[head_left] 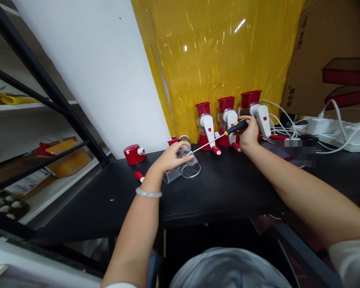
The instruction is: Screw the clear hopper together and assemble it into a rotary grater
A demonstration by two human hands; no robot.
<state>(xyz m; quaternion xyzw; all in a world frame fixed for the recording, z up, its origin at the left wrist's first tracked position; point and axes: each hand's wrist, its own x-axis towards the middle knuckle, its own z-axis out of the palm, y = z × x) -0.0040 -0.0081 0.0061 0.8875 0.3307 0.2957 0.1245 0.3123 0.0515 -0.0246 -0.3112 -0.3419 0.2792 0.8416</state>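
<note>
My left hand (171, 157) rests closed over a clear plastic housing (186, 166) lying on its side on the black table (228, 188). My right hand (248, 131) grips a screwdriver (225, 135) with a black and yellow handle. Its long metal shaft slants down to the left, and its tip reaches the top of the clear housing by my left fingers. A small red part (173, 141) sits just behind the housing.
Three red and white crank devices (228, 120) stand in a row against a yellow plastic sheet (216, 60). A red cap (134, 154) and a red-white handle (139, 176) lie to the left. White cables and a power strip (333, 134) lie at the right, under a cardboard box (333, 56).
</note>
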